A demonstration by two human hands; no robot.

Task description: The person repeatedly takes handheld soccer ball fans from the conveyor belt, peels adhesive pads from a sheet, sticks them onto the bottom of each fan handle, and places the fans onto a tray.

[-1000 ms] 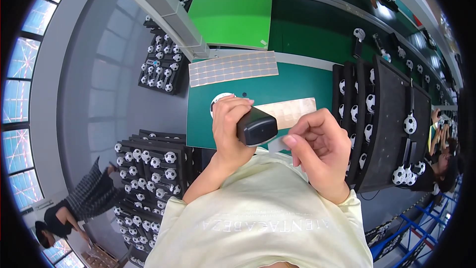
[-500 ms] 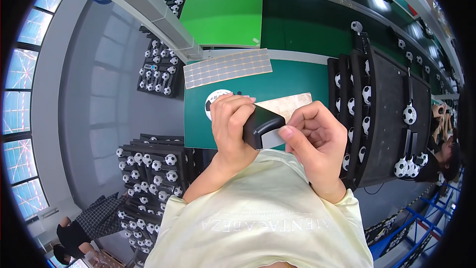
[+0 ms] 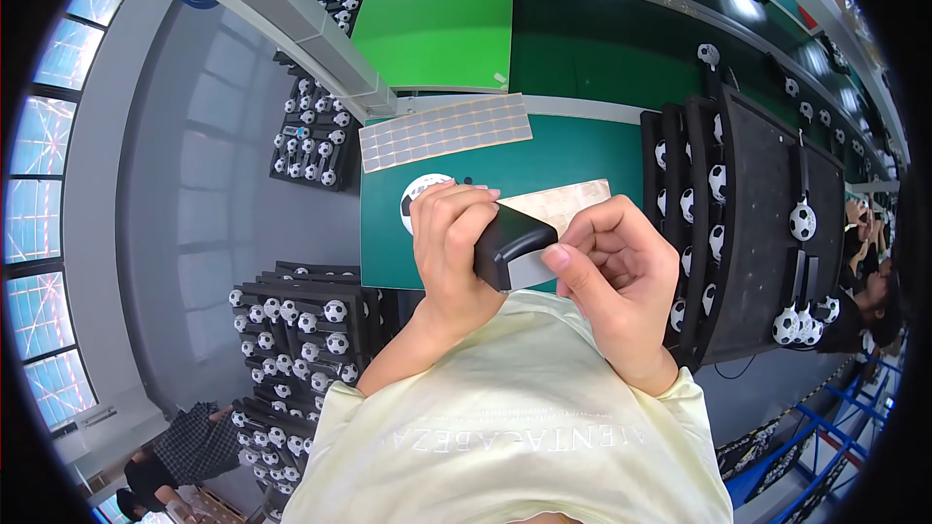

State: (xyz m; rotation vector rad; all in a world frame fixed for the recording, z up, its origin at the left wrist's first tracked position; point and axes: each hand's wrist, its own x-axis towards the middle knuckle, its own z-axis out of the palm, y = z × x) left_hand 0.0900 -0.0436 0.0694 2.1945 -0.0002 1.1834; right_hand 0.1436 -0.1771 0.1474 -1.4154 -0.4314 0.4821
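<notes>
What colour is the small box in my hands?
Black, with a pale grey end face; the small box shows best in the head view.

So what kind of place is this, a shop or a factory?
Most likely a factory assembly line. Black trays hold rows of small football-patterned pieces, more trays are stacked beside the green workbench, and a sheet of small stickers lies ready on it.

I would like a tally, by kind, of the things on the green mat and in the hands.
Black block, held in left hand with right hand touching: 1
Sheets of small squares: 2
Round ball-patterned piece: 1
Total: 4
</notes>
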